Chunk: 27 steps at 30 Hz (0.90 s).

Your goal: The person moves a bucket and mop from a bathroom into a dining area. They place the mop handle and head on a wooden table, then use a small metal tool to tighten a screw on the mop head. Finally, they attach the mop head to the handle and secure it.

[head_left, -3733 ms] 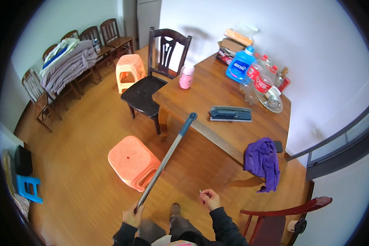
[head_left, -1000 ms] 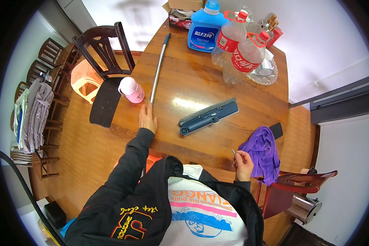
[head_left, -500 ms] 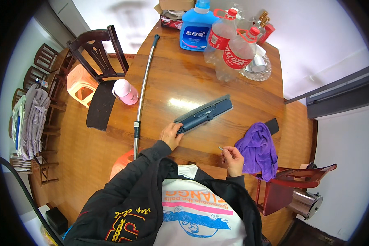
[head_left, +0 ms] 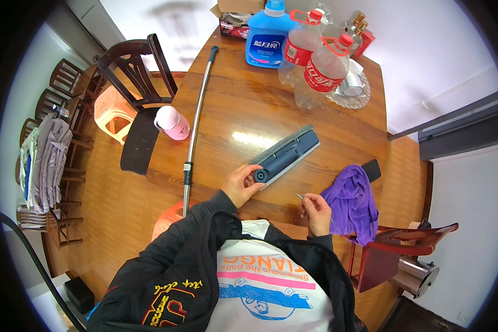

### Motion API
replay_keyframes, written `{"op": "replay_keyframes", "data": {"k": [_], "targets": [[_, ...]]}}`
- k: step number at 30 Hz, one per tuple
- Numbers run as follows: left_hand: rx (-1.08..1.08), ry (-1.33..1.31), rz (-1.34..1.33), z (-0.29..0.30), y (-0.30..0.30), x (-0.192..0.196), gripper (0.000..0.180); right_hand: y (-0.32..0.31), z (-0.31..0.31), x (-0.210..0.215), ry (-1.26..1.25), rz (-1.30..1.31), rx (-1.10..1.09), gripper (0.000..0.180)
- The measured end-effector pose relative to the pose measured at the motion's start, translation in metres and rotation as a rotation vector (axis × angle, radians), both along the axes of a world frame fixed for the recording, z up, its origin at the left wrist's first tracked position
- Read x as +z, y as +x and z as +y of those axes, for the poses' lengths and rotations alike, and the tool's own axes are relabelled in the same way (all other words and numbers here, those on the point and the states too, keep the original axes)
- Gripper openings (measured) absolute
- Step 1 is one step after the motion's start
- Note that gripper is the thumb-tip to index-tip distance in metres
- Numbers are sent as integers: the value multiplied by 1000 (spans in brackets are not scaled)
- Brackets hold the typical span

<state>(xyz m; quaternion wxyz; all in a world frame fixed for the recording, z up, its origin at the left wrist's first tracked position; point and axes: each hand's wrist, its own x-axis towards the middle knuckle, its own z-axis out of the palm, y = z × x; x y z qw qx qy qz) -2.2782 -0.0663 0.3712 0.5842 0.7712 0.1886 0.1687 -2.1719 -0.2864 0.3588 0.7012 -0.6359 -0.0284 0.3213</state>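
Observation:
A dark blue-grey flat mop head rests slantwise on the wooden table, its round socket end facing me. My left hand grips that near end, thumb and fingers on either side of it. In my right hand, close to the table's front edge, a small thin metal piece is pinched between thumb and fingertips; its exact kind is too small to tell. The silver mop pole with a dark grip lies lengthwise on the table, left of the mop head and apart from it.
Left of the pole stands a pink bottle. A blue detergent jug, large red-labelled plastic bottles and a glass dish occupy the far side. A purple cloth hangs over the right edge, near a reddish chair.
My left hand has turned the mop head, so its round socket end now faces me more, and shifted it slightly right. My right hand still pinches the metal piece.

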Motion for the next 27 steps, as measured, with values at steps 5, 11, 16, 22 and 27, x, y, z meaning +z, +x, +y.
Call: {"op": "replay_keyframes", "data": {"k": [5, 11, 16, 22, 27], "targets": [[30, -37, -35, -7, 4, 8, 36, -2, 19, 24, 65, 12, 64, 15], [100, -292, -4, -9, 8, 14, 25, -7, 44, 50, 122, -49, 147, 17], [72, -317, 109, 0, 3, 21, 23, -15, 66, 61, -66, -427, 194, 15], [4, -338, 166, 0, -3, 28, 27, -25, 86, 94, -102, -887, 72, 15], [-47, -335, 182, 4, -6, 23, 30, -26, 95, 81, -88, -1161, 244, 22]]}}
